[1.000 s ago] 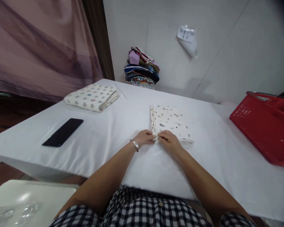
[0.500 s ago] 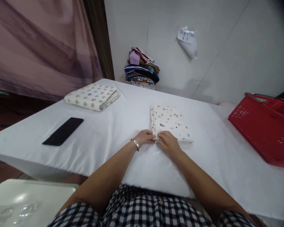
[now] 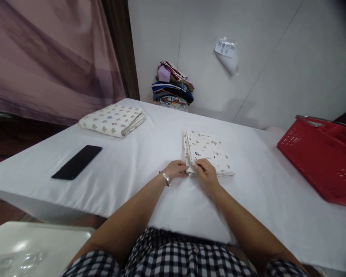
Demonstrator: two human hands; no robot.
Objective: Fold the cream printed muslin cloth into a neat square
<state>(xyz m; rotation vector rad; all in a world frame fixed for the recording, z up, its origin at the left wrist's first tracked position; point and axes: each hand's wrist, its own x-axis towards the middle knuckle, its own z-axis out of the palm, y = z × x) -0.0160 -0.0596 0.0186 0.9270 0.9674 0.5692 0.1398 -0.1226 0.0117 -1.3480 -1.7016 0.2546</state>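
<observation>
A folded white cloth (image 3: 210, 148) with small printed motifs lies on the white-covered table in front of me. My right hand (image 3: 207, 172) pinches the upper layers at its near left corner and holds them slightly raised. At the same corner, my left hand (image 3: 176, 169) has its fingers closed on the lower layers, pressed near the table; a bracelet circles that wrist. Farther left rests a second folded cloth (image 3: 111, 120), cream with a grey mushroom-like print, touched by neither hand.
A black phone-like slab (image 3: 77, 162) lies at the left of the table (image 3: 127, 154). On the right stands a red plastic basket (image 3: 320, 161). A pile of folded fabrics (image 3: 173, 84) is beyond the far edge, by the wall. A white stool (image 3: 46, 234) is at lower left.
My right hand has lifted the cloth's upper layers at the near left corner, opening a gap from the lower ones. My left hand has stayed nearly in place.
</observation>
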